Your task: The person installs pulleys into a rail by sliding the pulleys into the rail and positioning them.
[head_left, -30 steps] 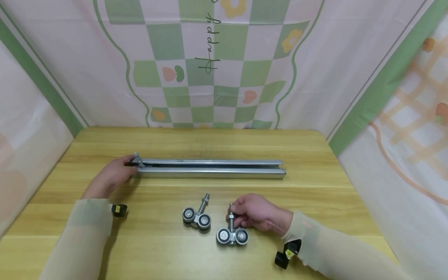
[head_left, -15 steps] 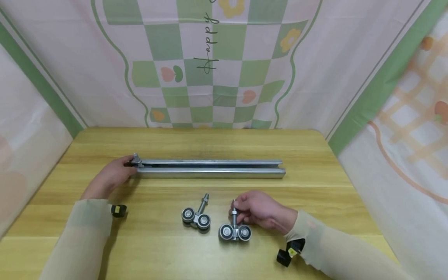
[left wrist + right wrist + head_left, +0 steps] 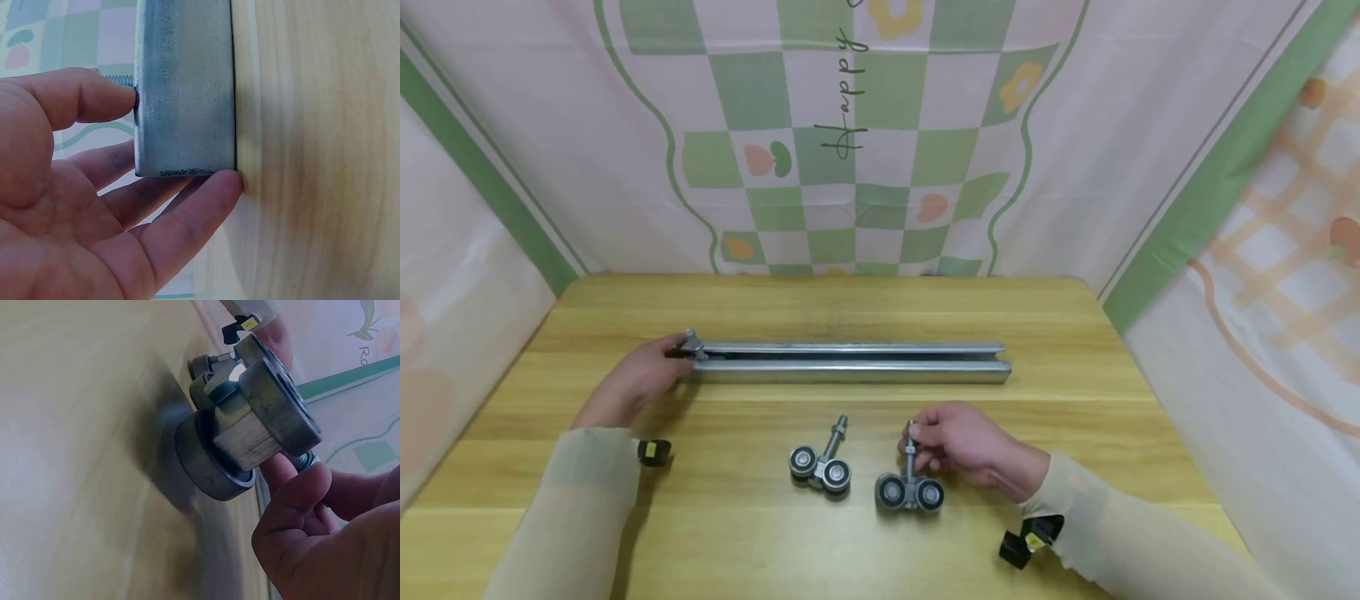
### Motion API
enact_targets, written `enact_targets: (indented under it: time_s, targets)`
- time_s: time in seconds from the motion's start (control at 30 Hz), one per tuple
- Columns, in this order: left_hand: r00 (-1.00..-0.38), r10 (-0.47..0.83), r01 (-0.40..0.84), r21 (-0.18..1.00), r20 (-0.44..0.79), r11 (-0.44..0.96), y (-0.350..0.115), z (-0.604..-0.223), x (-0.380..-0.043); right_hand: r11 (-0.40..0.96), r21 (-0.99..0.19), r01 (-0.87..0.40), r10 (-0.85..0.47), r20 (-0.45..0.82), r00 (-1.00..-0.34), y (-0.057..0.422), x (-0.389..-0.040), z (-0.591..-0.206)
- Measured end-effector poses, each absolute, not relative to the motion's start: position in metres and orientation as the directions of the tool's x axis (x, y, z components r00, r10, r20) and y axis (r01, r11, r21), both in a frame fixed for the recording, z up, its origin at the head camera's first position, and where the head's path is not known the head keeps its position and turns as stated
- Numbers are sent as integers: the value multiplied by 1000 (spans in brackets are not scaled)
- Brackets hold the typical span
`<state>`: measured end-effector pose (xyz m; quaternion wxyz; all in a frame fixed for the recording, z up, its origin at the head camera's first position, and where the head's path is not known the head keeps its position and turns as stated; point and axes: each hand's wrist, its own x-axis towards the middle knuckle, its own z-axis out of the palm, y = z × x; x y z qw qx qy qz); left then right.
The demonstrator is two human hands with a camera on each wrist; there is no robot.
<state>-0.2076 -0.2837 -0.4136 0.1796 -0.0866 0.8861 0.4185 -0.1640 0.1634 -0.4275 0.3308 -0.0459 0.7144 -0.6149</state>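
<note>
A long metal C-channel rail (image 3: 850, 375) lies across the table, its slot facing up. My left hand (image 3: 649, 372) holds its left end, beside a small bolt fitting (image 3: 691, 340). In the left wrist view the thumb presses the rail's upper edge near a threaded bolt (image 3: 117, 80), and the little finger reaches its lower corner. My right hand (image 3: 970, 442) pinches the threaded stem of a roller trolley (image 3: 929, 494), stem upward and wheels toward me. Seen from the right wrist, that trolley's wheels (image 3: 281, 406) hang close over the wood. A second roller trolley (image 3: 820, 469) lies to its left.
The wooden table (image 3: 760, 550) has its back edge against a printed curtain (image 3: 827, 204), with more curtain at both sides. A black wrist camera (image 3: 655, 452) sits at the left cuff, another camera (image 3: 1017, 548) at the right.
My right hand has shifted a little to the right and farther from me, carrying the roller trolley along. The left hand, rail and second trolley have stayed put.
</note>
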Motion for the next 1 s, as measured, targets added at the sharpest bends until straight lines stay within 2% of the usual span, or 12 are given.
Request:
enact_targets:
  time_s: [0.57, 0.77, 1.0]
  targets:
    - [-918, -8, -313, 710, -397, 631, -283, -413, -207, 286, -934, 215, -432, -327, -841, 166, -163, -420]
    - [-922, -3, -302, 714, -387, 632, -284, -414, -208, 390, -919, 54, -406, -225, -886, 166, -160, -410]
    - [-916, -14, -318, 705, -401, 633, -283, -415, -209, 541, -808, -232, -469, -61, -881, 171, -151, -407]
